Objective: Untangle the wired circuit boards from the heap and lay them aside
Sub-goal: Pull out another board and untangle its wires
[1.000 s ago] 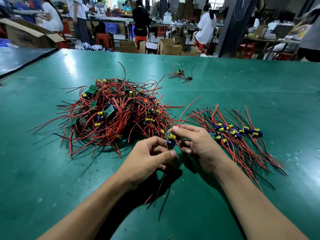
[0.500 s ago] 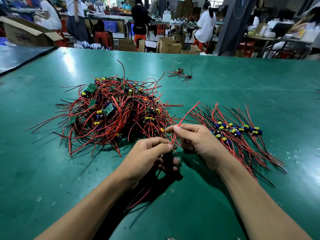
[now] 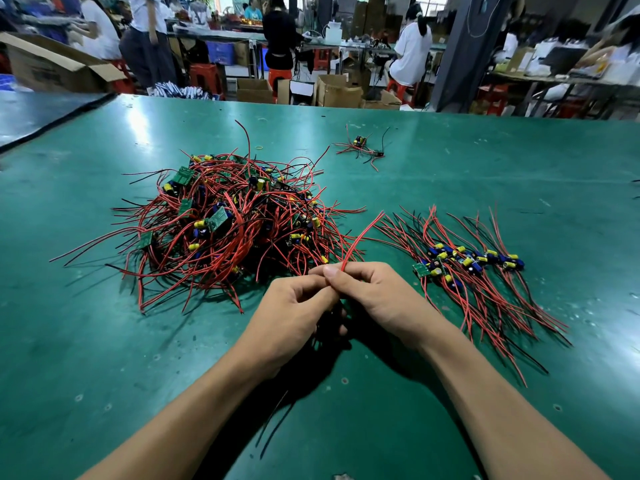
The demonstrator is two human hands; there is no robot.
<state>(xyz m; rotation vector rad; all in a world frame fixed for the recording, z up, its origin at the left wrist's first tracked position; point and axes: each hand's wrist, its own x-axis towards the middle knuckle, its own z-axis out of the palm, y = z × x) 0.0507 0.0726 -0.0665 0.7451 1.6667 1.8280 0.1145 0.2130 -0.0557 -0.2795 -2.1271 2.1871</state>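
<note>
Both hands are meeting just in front of the heap (image 3: pixel 225 220), fingers curled, the left hand (image 3: pixel 294 317) and right hand (image 3: pixel 388 299) pinching the same red leads (image 3: pixel 360 237) where their fingertips are touching. The leads are fanning up and away from the pinch, probably so they are running straight and free of the tangle. Their board is hiding under the hands, so I cannot tell who is carrying it. Black leads (image 3: pixel 277 420) are trailing toward the body on the table (image 3: pixel 519 168). The finished row (image 3: pixel 478 271) is lying just beside the right hand, boards lined up and wires combed one way, likely keeping it from knotting again and within easy reach for the next drop.
</note>
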